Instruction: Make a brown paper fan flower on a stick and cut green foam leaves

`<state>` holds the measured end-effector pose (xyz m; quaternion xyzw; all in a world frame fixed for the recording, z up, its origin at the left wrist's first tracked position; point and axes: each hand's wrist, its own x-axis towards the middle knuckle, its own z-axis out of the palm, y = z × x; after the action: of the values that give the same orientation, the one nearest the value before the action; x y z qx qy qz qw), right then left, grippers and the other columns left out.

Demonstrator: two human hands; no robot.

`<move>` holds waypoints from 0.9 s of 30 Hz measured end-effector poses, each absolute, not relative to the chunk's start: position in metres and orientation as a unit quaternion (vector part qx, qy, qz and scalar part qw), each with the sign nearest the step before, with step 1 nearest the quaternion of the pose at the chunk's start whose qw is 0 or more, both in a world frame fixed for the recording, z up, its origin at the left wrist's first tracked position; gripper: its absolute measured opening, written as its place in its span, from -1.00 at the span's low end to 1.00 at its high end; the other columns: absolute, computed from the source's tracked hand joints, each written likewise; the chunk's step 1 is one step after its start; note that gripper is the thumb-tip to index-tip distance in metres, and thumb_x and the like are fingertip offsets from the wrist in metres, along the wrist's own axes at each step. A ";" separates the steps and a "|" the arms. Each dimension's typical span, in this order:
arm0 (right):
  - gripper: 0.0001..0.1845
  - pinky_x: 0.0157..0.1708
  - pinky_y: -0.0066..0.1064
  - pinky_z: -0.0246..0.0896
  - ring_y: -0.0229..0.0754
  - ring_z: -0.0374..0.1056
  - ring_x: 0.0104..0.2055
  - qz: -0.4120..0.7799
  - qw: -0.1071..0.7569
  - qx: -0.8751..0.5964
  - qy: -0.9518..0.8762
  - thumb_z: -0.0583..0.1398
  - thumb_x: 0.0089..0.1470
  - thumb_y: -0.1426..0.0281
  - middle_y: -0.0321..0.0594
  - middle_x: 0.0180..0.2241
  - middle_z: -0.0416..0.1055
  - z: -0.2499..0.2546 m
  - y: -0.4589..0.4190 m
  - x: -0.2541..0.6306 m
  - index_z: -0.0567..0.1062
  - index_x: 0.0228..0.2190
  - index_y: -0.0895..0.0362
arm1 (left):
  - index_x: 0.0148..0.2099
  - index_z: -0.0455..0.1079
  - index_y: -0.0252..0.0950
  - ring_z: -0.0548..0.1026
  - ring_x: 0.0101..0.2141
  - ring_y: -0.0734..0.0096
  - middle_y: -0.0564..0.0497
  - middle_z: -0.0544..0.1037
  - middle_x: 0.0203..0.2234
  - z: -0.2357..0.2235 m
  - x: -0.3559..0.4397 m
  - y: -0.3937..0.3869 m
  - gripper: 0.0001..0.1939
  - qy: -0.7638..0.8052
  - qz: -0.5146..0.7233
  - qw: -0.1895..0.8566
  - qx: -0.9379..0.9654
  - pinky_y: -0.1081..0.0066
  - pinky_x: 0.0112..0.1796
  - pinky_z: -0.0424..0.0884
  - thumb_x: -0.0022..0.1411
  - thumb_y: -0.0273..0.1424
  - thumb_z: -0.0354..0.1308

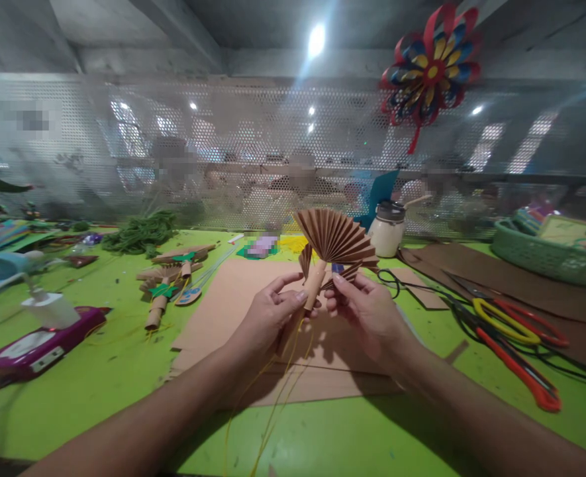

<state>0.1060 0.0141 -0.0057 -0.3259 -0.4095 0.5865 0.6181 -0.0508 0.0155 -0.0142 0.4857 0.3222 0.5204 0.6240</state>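
Note:
In the middle of the head view I hold up a brown paper craft figure: a pleated paper fan (330, 233) tops a light brown paper tube (315, 286). My left hand (279, 308) is closed on the tube, thumb across its front. A smaller pleated piece (348, 275) at the right side of the tube is pinched between the fingers of my right hand (365, 305). Another small fan piece (305, 260) stands out on the tube's left. Thin yellow strings (285, 391) hang from below the tube. Beneath both hands lie brown paper sheets (233, 291).
Similar paper figures (161, 288) lie to the left, beside a purple power strip (44, 344) and green string (141, 232). At right are scissors (506, 321), a red cutter (521, 371), brown sheets (471, 271) and a green basket (545, 255). A lidded jar (388, 232) stands behind.

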 end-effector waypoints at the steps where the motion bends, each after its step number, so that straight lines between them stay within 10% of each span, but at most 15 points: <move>1: -0.73 -0.57 -0.56 0.28 -0.37 0.33 -0.57 0.590 0.618 -0.325 -0.406 0.36 -0.14 0.30 -0.25 -0.56 0.47 -0.005 0.014 0.106 0.47 -0.46 0.24 | 0.13 0.22 -0.39 0.54 -0.41 0.29 -0.11 0.58 -0.45 -0.014 -0.051 0.015 -0.37 0.327 0.519 0.621 0.488 0.37 -0.35 0.40 0.03 -0.32 0.29; 27: -0.81 -0.52 -0.52 0.41 -0.28 0.44 -0.54 0.645 0.632 -0.268 -0.336 0.36 -0.15 0.41 -0.17 -0.57 0.51 0.000 0.010 0.098 0.47 -0.52 0.24 | 0.13 0.23 -0.35 0.53 -0.47 0.38 -0.08 0.60 -0.43 -0.007 -0.051 0.011 -0.31 0.337 0.526 0.612 0.484 0.43 -0.37 0.40 -0.04 -0.31 0.35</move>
<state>0.0984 0.0099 -0.0001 -0.2676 -0.3362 0.6447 0.6322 -0.0507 0.0114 -0.0068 0.4845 0.3371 0.5263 0.6121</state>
